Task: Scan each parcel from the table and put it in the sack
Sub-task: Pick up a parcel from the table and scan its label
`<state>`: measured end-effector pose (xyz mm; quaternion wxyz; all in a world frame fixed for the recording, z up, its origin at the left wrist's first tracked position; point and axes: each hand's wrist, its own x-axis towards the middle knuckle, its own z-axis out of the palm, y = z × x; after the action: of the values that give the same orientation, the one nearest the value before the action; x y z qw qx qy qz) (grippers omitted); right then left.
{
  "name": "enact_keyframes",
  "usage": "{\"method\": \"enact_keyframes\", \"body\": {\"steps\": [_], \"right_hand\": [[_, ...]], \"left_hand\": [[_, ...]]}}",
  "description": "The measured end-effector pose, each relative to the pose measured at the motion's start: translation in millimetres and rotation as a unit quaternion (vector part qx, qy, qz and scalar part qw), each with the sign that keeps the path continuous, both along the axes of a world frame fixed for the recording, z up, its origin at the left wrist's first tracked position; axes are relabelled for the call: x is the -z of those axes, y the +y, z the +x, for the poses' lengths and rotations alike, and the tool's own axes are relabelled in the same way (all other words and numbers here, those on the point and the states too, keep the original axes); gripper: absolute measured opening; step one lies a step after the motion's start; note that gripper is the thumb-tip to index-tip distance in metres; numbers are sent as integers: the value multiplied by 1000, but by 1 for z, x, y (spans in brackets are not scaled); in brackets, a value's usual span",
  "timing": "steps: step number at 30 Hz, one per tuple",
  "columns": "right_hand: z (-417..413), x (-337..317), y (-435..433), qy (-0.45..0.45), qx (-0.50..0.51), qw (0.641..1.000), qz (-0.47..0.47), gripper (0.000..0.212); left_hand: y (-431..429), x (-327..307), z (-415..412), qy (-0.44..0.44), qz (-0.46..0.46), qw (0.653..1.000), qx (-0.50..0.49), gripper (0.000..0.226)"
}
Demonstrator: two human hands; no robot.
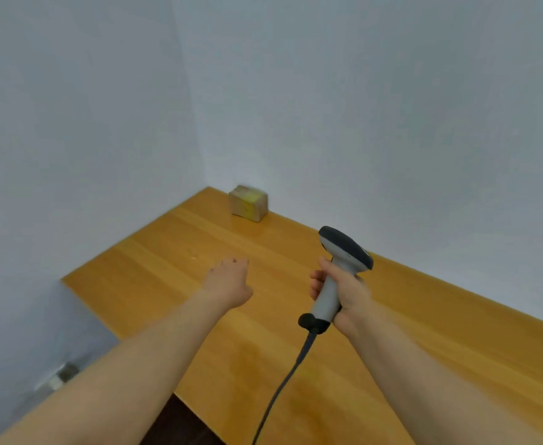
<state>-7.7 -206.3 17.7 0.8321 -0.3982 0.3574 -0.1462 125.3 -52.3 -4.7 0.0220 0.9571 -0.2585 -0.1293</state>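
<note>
Pale grey-blue walls (pixel 360 91), meeting in a corner right behind the parcel (pixel 248 203). Under the parcel, a glossy honey-coloured wooden table (pixel 424 332), running from that corner toward the camera. Small, brown, box-shaped, with a yellowish patch on the facing side; blurred, so nothing legible. Alone on the far corner of the tabletop, close to both walls, touched by neither hand. Well short of the parcel and slightly to its left, the left hand (pixel 228 284), reaching out over the wood on a bare forearm, back upward, fingers stretched forward and loose, holding nothing; cannot tell whether hovering or grazing the surface. Nearer than the parcel and to its right, the right hand (pixel 347 293), wrapped firmly round the pale grey handle of a scanner (pixel 344 252), fingers curled across the front of the grip. Upright handle, dark head on top, front end turned roughly toward the parcel. Hands apart, about level, bare wood between. From the black base of the handle, a dark cable (pixel 283 387) dropping out of the bottom of the view. Far below and left of the parcel, beyond the table's left edge, a small blurred object (pixel 59 377) low by the wall, too smeared to identify. Beside it, under the table's near edge, a strip of dark floor (pixel 180 425).
</note>
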Motion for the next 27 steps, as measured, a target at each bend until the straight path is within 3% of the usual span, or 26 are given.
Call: {"method": "enact_keyframes", "body": {"steps": [9, 14, 21, 27], "right_hand": [[139, 20, -25, 22, 34, 998, 48, 16], [212, 53, -28, 33, 87, 995, 29, 13], [276, 83, -17, 100, 101, 990, 0, 9], [285, 94, -20, 135, 93, 986, -20, 8]], "left_hand": [[-40, 26, 158, 10, 0, 1000, 8, 66], [-91, 57, 275, 41, -103, 991, -77, 107], [-151, 97, 391, 102, -118, 979, -131, 152], [-173, 118, 413, 151, -91, 975, -132, 156]]}}
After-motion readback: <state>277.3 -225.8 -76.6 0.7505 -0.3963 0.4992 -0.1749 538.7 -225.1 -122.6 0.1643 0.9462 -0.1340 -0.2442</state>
